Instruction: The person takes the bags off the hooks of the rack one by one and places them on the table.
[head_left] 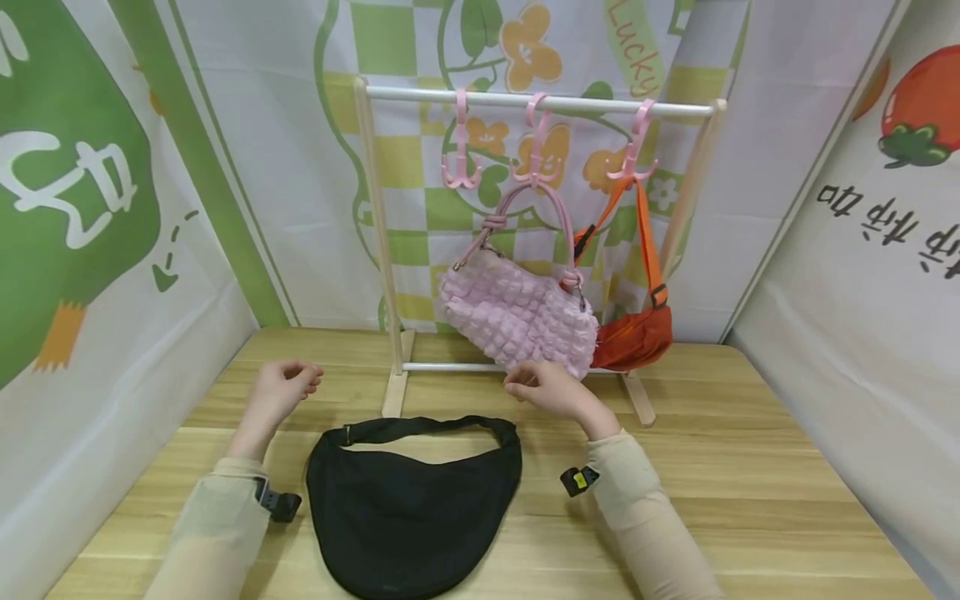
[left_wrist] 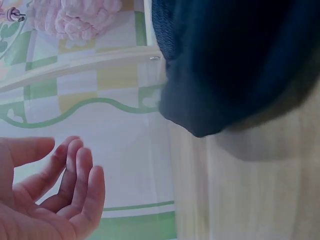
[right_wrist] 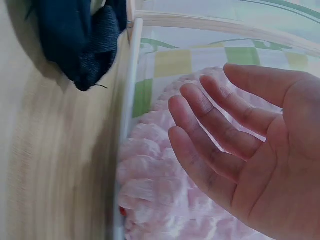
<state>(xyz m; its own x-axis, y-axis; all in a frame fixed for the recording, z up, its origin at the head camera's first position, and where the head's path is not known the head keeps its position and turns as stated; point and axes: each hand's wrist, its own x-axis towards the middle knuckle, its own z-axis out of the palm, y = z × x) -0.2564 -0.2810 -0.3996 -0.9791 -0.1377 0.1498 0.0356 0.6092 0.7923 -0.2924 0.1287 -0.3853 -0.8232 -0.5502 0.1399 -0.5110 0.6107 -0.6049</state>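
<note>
A black crescent-shaped shoulder bag (head_left: 412, 517) lies on the wooden table between both forearms, its strap at the far side. To the left of it, my left hand (head_left: 281, 390) is held above the table with loosely bent fingers and nothing in them. My right hand (head_left: 551, 389) hovers beyond the bag's right end, in front of the pink bag; its fingers (right_wrist: 210, 135) are relaxed and hold nothing. The puffy pink handbag (head_left: 525, 312) hangs tilted by its handle from the middle pink hook (head_left: 535, 150). An orange-red bag (head_left: 637, 337) hangs from the right hook (head_left: 633, 154), partly behind the pink one.
A rack with a white top rail (head_left: 495, 98) and wooden legs (head_left: 395, 383) stands at the back of the table (head_left: 750, 467). On its left side hangs a pink hook (head_left: 461, 150) bearing no bag. Printed cloth walls (head_left: 247, 150) enclose the table's back and sides.
</note>
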